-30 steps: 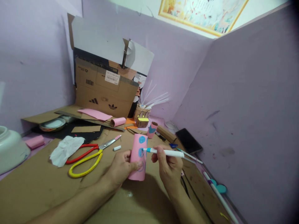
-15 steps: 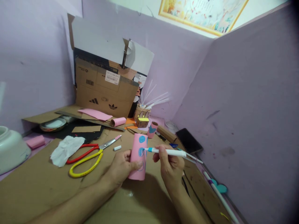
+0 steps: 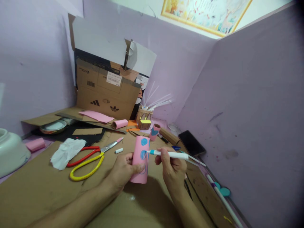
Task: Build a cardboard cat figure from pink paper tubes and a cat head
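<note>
A pink paper-covered tube (image 3: pixel 138 160) stands tilted in front of me, with blue dots down its face. My left hand (image 3: pixel 124 169) grips its lower left side, the thumb lying across the front. In my right hand (image 3: pixel 172 164) is a white marker (image 3: pixel 173 155) with a blue collar, pinched between thumb and fingers. Its tip touches the middle dot, which is partly filled; the top dot is filled and the lowest, near my thumb, is an outline. Left of the tube lies a small white marker cap (image 3: pixel 119 150).
Scissors (image 3: pixel 95 158) with red and yellow handles and crumpled tissue (image 3: pixel 67 153) lie left. Behind are a pink tube with a blue heart (image 3: pixel 155 132), a small cardboard box (image 3: pixel 144 124) and a large carton (image 3: pixel 106 91). A phone (image 3: pixel 192 142) lies right; a white pot (image 3: pixel 13 153) stands far left.
The tube and both hands hold nearly the same place. The marker tip remains on the middle dot, with only a very slight shift of my right hand.
</note>
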`<move>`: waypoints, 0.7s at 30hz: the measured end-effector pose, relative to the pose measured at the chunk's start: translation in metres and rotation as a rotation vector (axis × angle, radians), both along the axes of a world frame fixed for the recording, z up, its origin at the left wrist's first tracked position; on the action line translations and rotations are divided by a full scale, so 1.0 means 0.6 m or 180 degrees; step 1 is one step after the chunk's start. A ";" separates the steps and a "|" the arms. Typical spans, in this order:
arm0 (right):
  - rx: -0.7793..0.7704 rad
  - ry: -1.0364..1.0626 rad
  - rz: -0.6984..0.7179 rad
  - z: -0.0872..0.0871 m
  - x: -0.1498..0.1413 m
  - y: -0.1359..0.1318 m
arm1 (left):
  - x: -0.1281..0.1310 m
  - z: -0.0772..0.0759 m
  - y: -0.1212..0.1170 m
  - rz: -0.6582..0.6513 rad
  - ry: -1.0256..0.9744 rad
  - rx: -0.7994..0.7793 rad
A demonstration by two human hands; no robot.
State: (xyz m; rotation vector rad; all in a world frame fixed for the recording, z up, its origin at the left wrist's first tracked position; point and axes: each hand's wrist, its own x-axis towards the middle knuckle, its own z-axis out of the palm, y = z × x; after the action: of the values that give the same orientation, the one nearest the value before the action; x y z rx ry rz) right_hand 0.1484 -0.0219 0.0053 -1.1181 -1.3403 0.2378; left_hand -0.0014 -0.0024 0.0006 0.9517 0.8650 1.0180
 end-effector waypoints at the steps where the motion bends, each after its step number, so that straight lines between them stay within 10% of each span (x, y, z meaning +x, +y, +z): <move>1: 0.0014 0.0001 0.0029 0.000 0.000 0.000 | 0.000 0.000 -0.001 -0.0002 -0.0001 0.0000; 21: 0.0141 -0.0076 0.0232 0.006 -0.011 -0.004 | 0.003 0.002 -0.001 -0.0053 -0.0008 -0.0002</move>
State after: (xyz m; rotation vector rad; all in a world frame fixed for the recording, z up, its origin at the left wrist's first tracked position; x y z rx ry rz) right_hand 0.1419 -0.0245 0.0091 -1.0390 -1.4026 0.2476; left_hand 0.0004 -0.0028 0.0020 0.9556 0.8540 1.0045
